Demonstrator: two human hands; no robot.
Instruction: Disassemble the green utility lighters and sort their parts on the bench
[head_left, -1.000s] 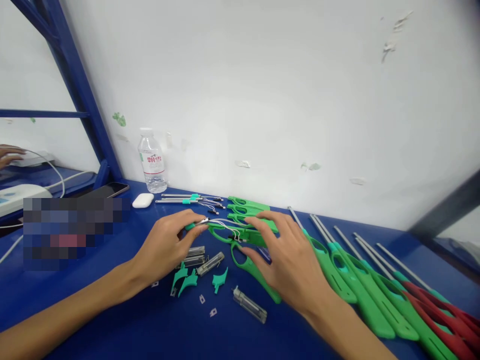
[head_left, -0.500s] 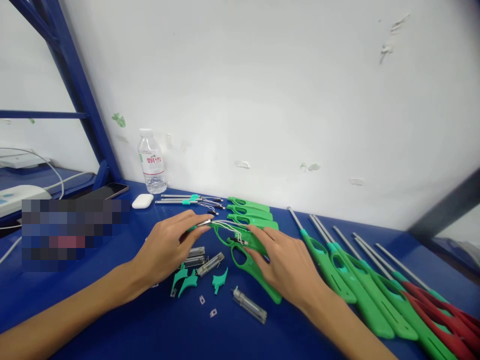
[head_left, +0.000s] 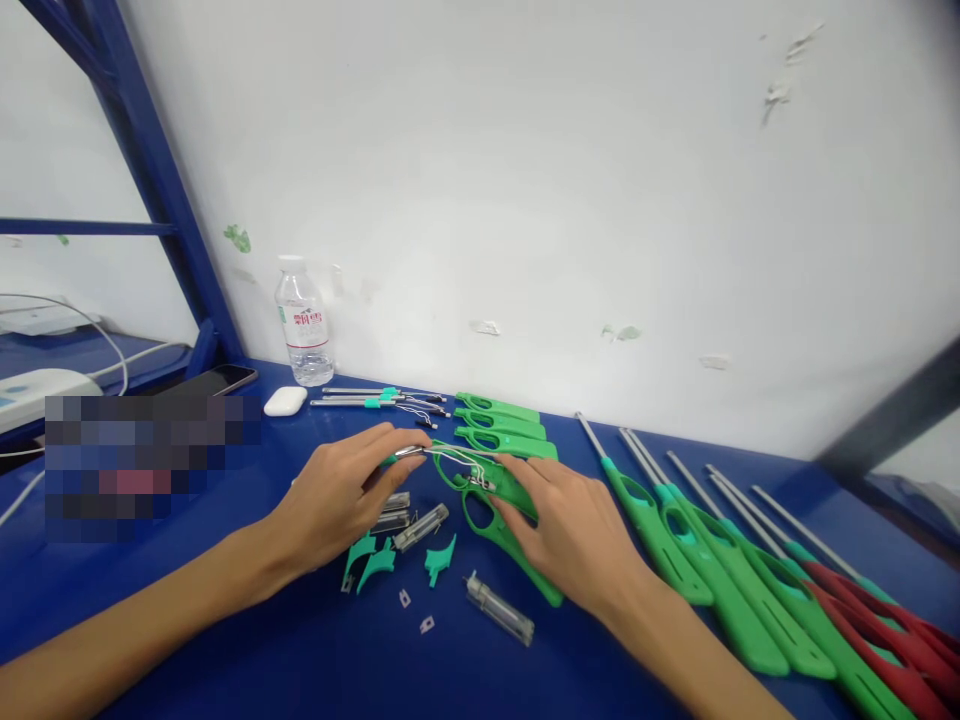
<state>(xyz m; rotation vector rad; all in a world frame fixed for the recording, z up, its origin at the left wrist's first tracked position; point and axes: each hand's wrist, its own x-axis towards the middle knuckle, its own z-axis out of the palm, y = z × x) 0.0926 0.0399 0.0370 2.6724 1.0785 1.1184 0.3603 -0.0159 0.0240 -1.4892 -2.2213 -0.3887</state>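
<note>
Closest to the wearer, on the blue table (head_left: 375, 660), green lighters (head_left: 731, 595) and red lighters (head_left: 885, 625) fan out at the right, metal rods pointing towards the wall. A clear capsule (head_left: 500, 610) lies alone in front of the hands; I can't make out whether there's liquid in it. Just left of it are two small pale clips (head_left: 416, 612), and behind those some teal triggers (head_left: 377, 564). More clear capsules (head_left: 420, 527) are bunched by the left fingers, see-through, with slim parts visible along their insides.

Above them, the left hand (head_left: 330, 495) has thumb and forefinger pinched shut on a metal rod (head_left: 409, 453), slightly raised. White wires (head_left: 469, 462) run from there towards the right hand (head_left: 566, 520), whose thumb and fingers are spread just the width of the green shell (head_left: 514, 487) they clasp. A loose green handle (head_left: 517, 550) lies under that hand.

Further back, more green shells (head_left: 499, 425) are stacked in a row, with wired rods (head_left: 352, 403) to their left. Then come a rounded white case (head_left: 286, 402), closed, its contents hidden, and by the wall (head_left: 525, 200) a capped, upright clear bottle (head_left: 304, 325), its liquid level hard to read.
</note>
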